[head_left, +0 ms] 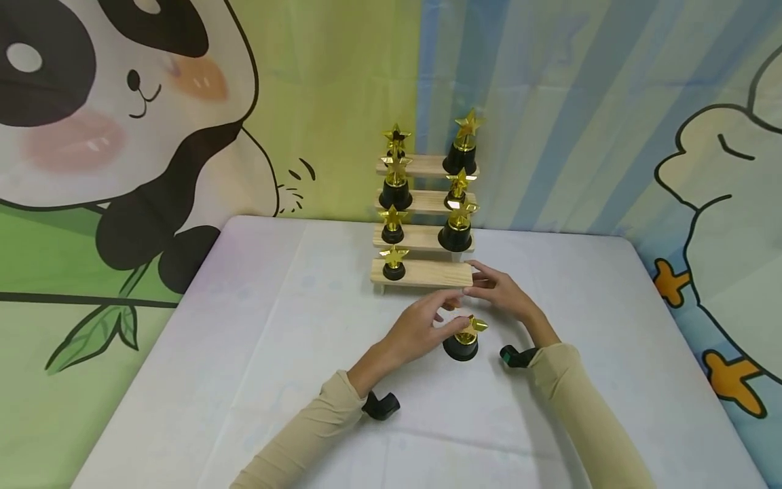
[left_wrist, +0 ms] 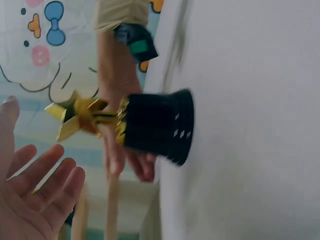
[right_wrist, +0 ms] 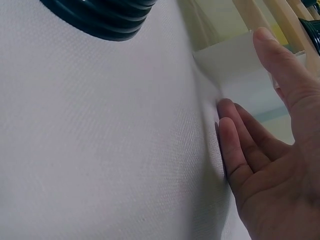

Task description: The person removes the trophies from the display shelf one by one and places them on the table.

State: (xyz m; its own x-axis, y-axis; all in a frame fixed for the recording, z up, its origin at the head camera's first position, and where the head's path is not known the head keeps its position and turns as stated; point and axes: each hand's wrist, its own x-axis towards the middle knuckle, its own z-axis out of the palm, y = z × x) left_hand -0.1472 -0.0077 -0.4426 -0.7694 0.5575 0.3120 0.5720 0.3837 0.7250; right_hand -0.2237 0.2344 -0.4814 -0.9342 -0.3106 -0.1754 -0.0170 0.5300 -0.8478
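Both hands open beside trophy, nr stand's front edge.

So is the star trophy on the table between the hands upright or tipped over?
Upright. The star trophy stands on its black base on the white table, gold star on top; neither hand grips it.

A white-clothed surface filled the near scene under even, soft light. Behind it hung a cartoon backdrop: a large panda on green with a bamboo leaf at far left, blue stripes in the middle, and a pale outlined figure at right.
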